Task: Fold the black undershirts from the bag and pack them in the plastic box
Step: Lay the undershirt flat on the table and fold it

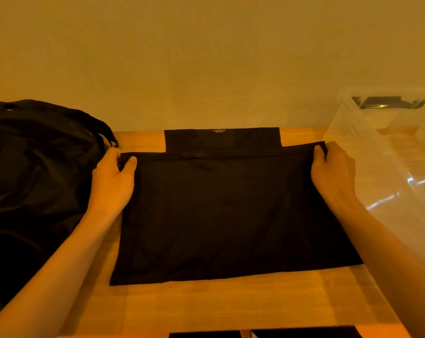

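Undershirt fold, top edge gripped.
Left hand (112, 178) and right hand (333, 170) each pinch the undershirt (231, 211) between them.

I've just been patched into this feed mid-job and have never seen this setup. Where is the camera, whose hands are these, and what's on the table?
There is no machine here: a person works with bare hands, and the one camera sits on their head, looking forward and down. So the arms entering from the bottom are their own. A black undershirt lies flat on the wooden table. The left hand pinches the left end of its far folded edge, and the right hand pinches the right end. A narrower part of the shirt shows beyond that edge. The black bag sits at the left, the clear plastic box at the right; I cannot tell what it holds.
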Demonstrator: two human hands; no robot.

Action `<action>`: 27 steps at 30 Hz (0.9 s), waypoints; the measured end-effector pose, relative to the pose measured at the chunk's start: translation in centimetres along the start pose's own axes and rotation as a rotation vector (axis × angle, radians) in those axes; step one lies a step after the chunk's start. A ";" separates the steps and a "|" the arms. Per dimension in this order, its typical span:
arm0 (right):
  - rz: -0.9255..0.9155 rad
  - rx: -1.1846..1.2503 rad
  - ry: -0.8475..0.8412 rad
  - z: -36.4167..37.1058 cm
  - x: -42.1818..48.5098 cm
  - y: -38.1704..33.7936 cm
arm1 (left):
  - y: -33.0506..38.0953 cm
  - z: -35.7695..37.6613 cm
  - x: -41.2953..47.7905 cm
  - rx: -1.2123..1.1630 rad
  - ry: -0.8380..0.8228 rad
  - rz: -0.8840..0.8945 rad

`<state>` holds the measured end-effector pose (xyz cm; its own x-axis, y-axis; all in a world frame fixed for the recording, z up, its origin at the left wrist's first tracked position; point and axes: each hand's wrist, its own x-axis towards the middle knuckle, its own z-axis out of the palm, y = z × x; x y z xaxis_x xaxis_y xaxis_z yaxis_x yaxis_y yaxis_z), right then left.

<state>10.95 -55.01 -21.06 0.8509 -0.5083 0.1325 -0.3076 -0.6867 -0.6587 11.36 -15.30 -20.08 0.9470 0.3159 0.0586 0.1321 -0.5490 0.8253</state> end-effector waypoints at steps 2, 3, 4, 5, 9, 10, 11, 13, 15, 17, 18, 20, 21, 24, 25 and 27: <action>-0.016 -0.009 0.007 0.2 0.4 0.1 | -0.1 0.1 0.7 0.027 0.000 0.032; -0.025 -0.015 0.008 0.4 0.5 0.1 | -0.2 0.2 1.0 0.036 0.000 0.034; -0.033 -0.022 0.010 0.5 0.7 0.2 | -0.3 0.3 1.3 0.051 0.000 0.029; -0.041 -0.030 0.012 0.6 0.8 0.2 | -0.3 0.4 1.5 0.067 0.001 0.026; -0.106 -0.069 0.048 0.4 0.7 -0.2 | -0.1 1.5 2.0 0.172 0.037 0.052; -0.126 -0.099 0.066 0.4 0.7 -0.3 | -0.1 1.7 2.1 0.200 0.053 0.063; -0.141 -0.130 0.080 0.4 0.7 -0.3 | -0.1 1.9 2.2 0.223 0.061 0.073; -0.154 -0.168 0.091 0.5 1.0 -0.3 | -0.3 2.3 2.4 0.257 0.064 0.109; -0.149 -0.192 0.086 0.8 1.2 -0.2 | -0.6 2.4 2.6 0.282 0.065 0.140; -0.140 -0.207 0.076 1.0 1.3 -0.1 | -0.7 2.5 2.9 0.301 0.078 0.155; -0.131 -0.209 0.074 1.0 1.4 -0.1 | -0.9 2.6 3.0 0.308 0.087 0.156; -0.117 -0.204 0.074 1.0 1.5 -0.3 | -1.0 2.8 3.4 0.316 0.105 0.155; -0.111 -0.205 0.076 1.0 1.5 -0.4 | -1.1 2.8 3.5 0.317 0.113 0.156; -0.099 -0.219 0.082 1.3 1.8 -0.6 | -0.8 3.0 3.7 0.339 0.134 0.152; -0.102 -0.223 0.078 1.4 1.8 -0.7 | -0.5 2.9 3.4 0.357 0.130 0.150; -0.134 -0.295 0.079 1.4 1.5 -1.1 | 0.6 2.9 2.4 0.508 0.113 0.176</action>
<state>13.21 -54.31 -21.22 0.8601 -0.4338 0.2685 -0.3149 -0.8655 -0.3896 14.58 -17.10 -21.06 0.9337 0.2516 0.2546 0.1259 -0.8967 0.4244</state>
